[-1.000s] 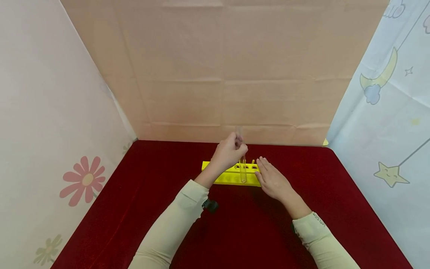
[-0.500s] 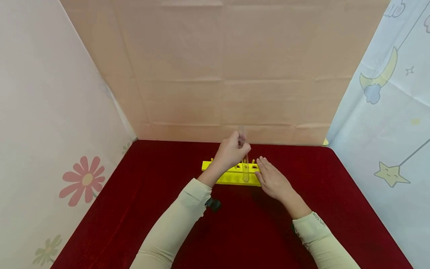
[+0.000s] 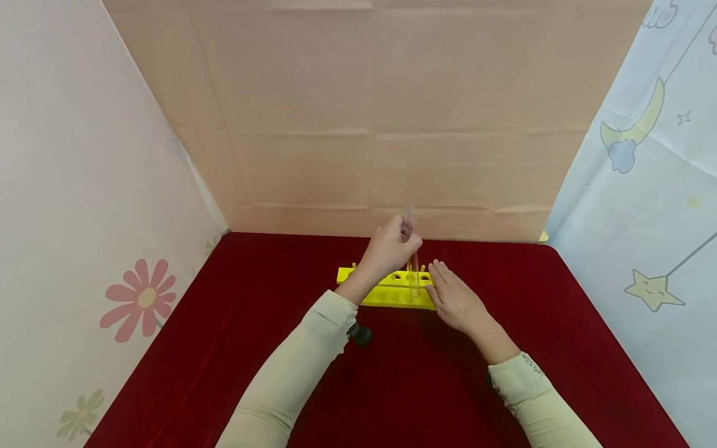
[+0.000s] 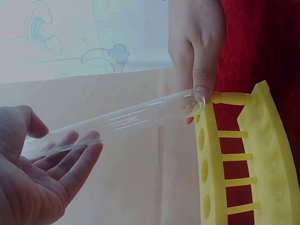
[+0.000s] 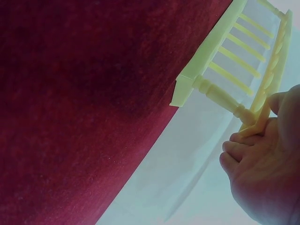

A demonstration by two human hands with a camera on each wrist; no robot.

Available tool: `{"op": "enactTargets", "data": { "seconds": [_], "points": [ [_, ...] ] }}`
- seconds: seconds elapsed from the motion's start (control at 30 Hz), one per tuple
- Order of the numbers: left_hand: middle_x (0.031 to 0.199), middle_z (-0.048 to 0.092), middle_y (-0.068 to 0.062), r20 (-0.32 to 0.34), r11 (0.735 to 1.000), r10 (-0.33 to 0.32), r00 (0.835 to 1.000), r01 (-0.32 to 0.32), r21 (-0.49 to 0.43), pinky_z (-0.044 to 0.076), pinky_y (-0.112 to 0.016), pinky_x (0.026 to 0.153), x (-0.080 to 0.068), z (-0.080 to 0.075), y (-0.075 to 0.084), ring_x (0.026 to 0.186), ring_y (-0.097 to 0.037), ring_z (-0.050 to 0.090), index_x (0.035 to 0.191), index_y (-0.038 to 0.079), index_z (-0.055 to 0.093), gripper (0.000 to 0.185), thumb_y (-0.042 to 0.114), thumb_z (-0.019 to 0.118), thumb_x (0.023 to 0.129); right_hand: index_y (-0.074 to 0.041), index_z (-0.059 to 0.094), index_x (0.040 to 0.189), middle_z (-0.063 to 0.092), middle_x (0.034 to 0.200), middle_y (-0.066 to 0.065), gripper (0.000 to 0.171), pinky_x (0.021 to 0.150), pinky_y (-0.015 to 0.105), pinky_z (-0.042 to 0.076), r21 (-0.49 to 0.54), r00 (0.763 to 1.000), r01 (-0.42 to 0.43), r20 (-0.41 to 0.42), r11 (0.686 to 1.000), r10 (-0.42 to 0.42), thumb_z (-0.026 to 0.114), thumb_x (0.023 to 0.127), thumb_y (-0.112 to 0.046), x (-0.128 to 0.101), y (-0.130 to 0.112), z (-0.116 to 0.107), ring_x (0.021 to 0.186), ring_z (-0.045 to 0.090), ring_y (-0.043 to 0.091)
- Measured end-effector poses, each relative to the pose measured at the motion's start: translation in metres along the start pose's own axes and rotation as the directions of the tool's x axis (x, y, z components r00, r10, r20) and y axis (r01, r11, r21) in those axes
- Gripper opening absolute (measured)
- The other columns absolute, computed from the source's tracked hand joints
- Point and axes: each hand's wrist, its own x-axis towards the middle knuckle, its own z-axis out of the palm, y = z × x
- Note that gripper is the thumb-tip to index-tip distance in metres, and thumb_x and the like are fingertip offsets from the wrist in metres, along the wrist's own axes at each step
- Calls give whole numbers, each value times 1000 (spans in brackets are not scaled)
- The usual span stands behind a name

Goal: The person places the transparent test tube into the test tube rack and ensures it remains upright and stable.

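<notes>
Left hand (image 3: 388, 252): up over the rack's right half, fingers (image 4: 70, 159) curled round the upper part of a clear glass tube.
Test tube (image 3: 412, 267): held close to upright, open top poking out above the left hand, rounded bottom down at the rack's top plate near its right end. In the left wrist view the bottom tip sits right at the end of the plate, just beside the right hand's fingertip; whether it is in a hole I cannot tell.
Rack (image 3: 386, 292): yellow plastic, two plates joined by thin posts, a row of round holes along the top, standing on the tabletop near the back wall.
Right hand (image 3: 456, 302): fingers (image 5: 243, 150) straight and together, laid against the right end of the rack, touching it and gripping nothing.
Tabletop (image 3: 224, 348): covered in dark red velvet cloth.
Surroundings: tan paper wall behind, a flower-print sheet (image 3: 84, 218) on the left side, a moon-and-star sheet (image 3: 644, 186) on the right.
Sleeves: pale, long, down to both wrists.
</notes>
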Motion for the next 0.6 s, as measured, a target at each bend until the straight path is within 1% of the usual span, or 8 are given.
{"op": "enactTargets", "data": {
  "seconds": [0.1,0.17,0.23,0.33,0.5,0.6],
  "points": [
    [101,69,-4,-15,1000,2,1000,-2,4,55,-25,65,3,2,1,90,-17,67,112,10,55,20,23,61,97,12,32,151,30,158,30,57,119,54,27,3,1000,-2,8,1000,2,42,108,-25,-1,0,-2,149,29,42],
    [101,70,-4,-18,1000,3,1000,-3,1,56,-25,65,5,3,1,92,-18,67,112,10,55,20,23,60,97,12,31,151,30,159,30,57,119,54,26,5,1000,-1,11,1000,1,42,108,-25,-1,-1,-2,149,28,43],
    [99,70,-4,-20,1000,3,1000,-3,-5,56,-26,63,6,4,1,92,-18,67,112,10,55,20,23,60,97,12,31,151,30,158,31,57,119,54,26,6,1000,0,12,1000,0,41,108,-24,-1,-1,-3,149,28,43],
    [98,69,-3,-24,1000,3,1000,-3,-12,55,-26,64,8,5,2,91,-17,67,112,11,55,20,23,60,97,12,31,151,29,158,31,57,119,54,26,5,1000,2,14,1000,-2,41,109,-25,-1,0,-3,149,28,43],
    [101,69,-3,-21,1000,-7,1000,7,-16,55,-27,70,11,7,2,92,-17,66,113,11,55,20,22,59,97,12,31,151,29,159,31,58,119,54,27,5,1000,2,18,1000,-2,41,108,-25,-1,0,-3,149,28,43],
    [104,69,-4,-21,1000,-2,1000,1,-12,56,-28,74,12,8,3,94,-17,65,112,11,54,19,21,59,97,12,31,151,30,159,30,58,119,54,27,8,1000,0,13,1000,0,42,108,-25,-1,0,-3,148,29,43]
  ]
}}
